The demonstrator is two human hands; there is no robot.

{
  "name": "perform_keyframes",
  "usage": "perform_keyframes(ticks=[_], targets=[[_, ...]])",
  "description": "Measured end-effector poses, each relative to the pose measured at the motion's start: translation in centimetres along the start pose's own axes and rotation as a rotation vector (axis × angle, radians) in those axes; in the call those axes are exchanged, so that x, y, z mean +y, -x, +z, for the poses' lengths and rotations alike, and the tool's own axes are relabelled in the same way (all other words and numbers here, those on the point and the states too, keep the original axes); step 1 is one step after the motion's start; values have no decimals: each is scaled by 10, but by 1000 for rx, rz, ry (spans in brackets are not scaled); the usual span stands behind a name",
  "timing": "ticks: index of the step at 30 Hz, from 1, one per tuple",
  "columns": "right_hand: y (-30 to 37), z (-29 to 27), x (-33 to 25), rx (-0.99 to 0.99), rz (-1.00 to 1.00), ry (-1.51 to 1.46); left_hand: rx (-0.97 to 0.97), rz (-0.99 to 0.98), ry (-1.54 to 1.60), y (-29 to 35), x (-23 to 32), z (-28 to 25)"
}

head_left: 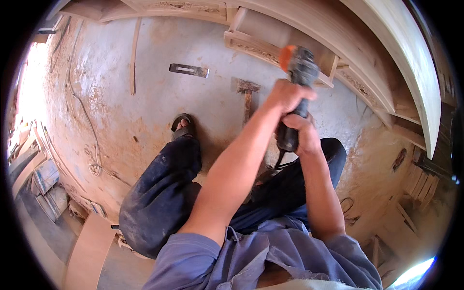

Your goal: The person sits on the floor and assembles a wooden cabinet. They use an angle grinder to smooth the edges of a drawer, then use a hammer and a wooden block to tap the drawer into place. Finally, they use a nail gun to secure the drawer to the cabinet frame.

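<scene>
Both my hands grip an angle grinder with a dark body and an orange disc at its head. My left hand is wrapped round the front of the body, just behind the head. Farther back, my right hand closes round the rear part, where a black cord hangs down. The orange disc is at the carved front of a pulled-out wooden drawer; whether it touches the wood I cannot tell. Slight blur covers the grinder's head.
A long wooden furniture piece curves across the far side and right. On the floor lie a hammer, a slotted metal blade, a wood strip and a cable. Wood offcuts are piled at the left.
</scene>
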State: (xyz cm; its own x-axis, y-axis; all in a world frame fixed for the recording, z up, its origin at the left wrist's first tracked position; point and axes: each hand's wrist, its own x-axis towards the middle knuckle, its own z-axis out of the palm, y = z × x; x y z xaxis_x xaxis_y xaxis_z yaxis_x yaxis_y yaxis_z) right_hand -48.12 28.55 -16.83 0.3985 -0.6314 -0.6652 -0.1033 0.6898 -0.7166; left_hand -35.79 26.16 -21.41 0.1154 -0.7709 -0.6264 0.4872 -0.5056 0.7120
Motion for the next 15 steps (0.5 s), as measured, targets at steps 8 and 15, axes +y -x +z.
perform_keyframes(ticks=[8, 15], targets=[[-40, 64, -14, -192, 19, 93, 36, -9, 262, 18, 39, -72], [-32, 51, -11, -166, 17, 98, 44, 48, 193, 2, 22, -64]])
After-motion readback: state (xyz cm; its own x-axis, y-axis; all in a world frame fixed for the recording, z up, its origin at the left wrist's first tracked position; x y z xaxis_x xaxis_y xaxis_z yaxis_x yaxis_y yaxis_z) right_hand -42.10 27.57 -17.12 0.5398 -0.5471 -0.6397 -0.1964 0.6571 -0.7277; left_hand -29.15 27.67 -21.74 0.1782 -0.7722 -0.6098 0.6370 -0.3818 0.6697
